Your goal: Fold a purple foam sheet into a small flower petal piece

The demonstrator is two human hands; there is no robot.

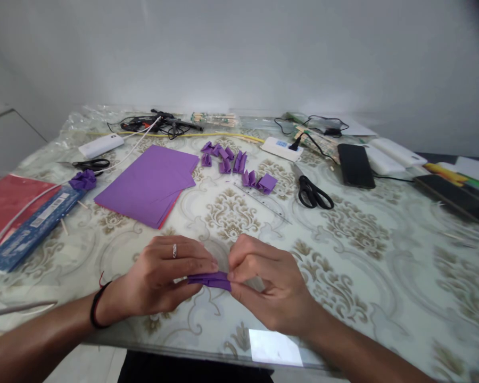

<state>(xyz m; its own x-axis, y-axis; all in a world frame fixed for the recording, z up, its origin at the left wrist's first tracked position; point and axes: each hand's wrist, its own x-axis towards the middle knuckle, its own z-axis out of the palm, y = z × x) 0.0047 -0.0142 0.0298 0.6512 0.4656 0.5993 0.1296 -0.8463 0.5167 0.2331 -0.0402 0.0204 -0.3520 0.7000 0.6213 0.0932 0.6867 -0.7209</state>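
Observation:
A narrow strip of folded purple paper [213, 281] is stretched between my two hands above the near part of the table. My left hand [171, 274] grips its left end, fingers on top and thumb side below, with a ring on one finger. At the other end, my right hand [269, 279] pinches the paper between thumb and fingertips. Farther off lie several small folded purple paper pieces [239, 162] in a loose group. A stack of purple paper sheets [147, 181] rests to their left, with a red edge showing underneath.
Black-handled scissors [314, 192] and a clear ruler [263, 203] lie beyond my right hand. A phone [356, 166] and a white power strip [281, 149] sit farther back. On the left are a red and blue packet [32, 229], crumpled purple paper [83, 180] and a white cable.

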